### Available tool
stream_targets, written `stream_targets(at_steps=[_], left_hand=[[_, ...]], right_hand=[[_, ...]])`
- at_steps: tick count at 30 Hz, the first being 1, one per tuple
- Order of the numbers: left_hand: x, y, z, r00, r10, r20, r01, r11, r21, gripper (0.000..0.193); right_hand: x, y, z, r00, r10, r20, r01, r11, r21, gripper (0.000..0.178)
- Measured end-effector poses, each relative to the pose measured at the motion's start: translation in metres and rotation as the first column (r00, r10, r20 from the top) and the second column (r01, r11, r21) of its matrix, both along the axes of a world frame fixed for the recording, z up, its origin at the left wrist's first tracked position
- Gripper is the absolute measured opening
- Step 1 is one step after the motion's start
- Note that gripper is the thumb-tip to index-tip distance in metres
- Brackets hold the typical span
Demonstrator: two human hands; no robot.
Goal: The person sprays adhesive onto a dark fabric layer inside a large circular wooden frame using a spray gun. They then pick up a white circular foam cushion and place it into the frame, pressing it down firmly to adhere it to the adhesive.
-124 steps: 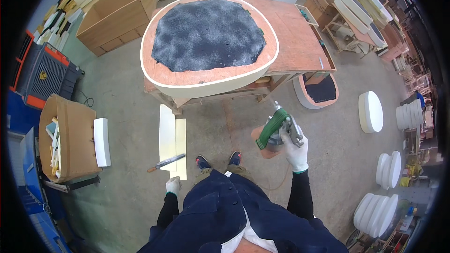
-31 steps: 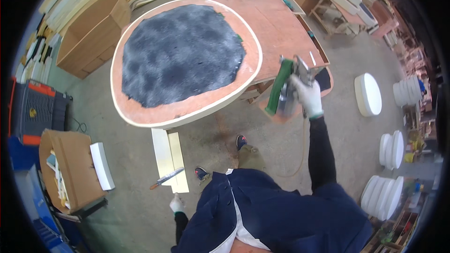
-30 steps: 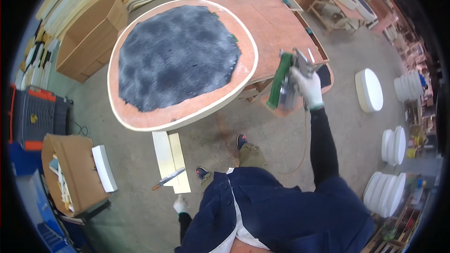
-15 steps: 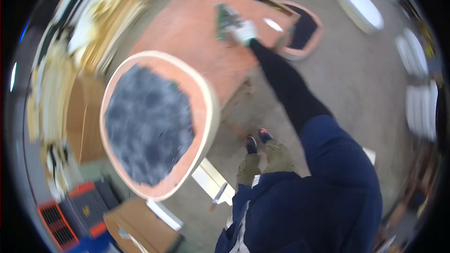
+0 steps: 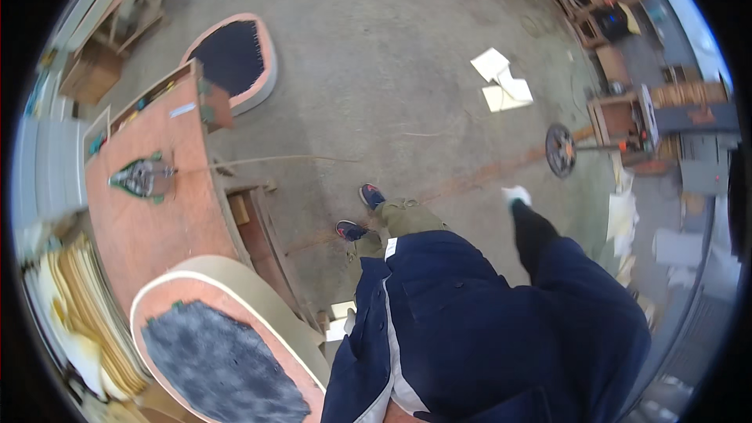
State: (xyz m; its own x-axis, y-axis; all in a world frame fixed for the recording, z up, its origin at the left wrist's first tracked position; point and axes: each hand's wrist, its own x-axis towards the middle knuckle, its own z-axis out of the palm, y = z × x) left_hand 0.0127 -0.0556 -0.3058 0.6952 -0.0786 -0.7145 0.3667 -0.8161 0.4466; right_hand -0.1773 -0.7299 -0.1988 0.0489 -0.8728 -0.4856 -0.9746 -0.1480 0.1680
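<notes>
My right hand (image 5: 515, 194), in a white glove below a black sleeve, is held out to the right over the floor. It is apart from any object, and its fingers are too small and blurred to read. My left hand does not show clearly beside the dark blue jacket. A pointed green and grey metal tool (image 5: 145, 177) lies on the reddish-brown worktable (image 5: 168, 223) at the left. On the table's near end stands a rounded, cream-sided upholstery piece (image 5: 227, 266) with a dark grey fabric panel (image 5: 223, 364) on its pinkish face.
A similar oval piece (image 5: 269, 70) with a black centre stands past the table's far corner. White sheets (image 5: 501, 82) lie on the floor ahead. A wheeled stand (image 5: 561, 150) is at the right. Foam sheets (image 5: 90, 309) are stacked at the left.
My right hand has let go of the green and grey tool and moved away to the right. My view has swung right, so the table now sits farther left.
</notes>
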Motion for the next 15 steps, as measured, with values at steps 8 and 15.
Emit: stream_targets(at_steps=[8, 15], left_hand=[[0.106, -0.101, 0.006, 0.923, -0.384, 0.035, 0.384, 0.923, -0.005, 0.019], [0.227, -0.281, 0.002, 0.250, -0.812, 0.528, 0.766, 0.499, 0.406, 0.022]], right_hand=[[-0.224, 0.042, -0.007, 0.834, -0.434, 0.340, 0.509, 0.844, -0.171, 0.040], [-0.187, 0.127, -0.034, 0.346, -0.905, 0.248, 0.543, 0.409, 0.733, 0.026]])
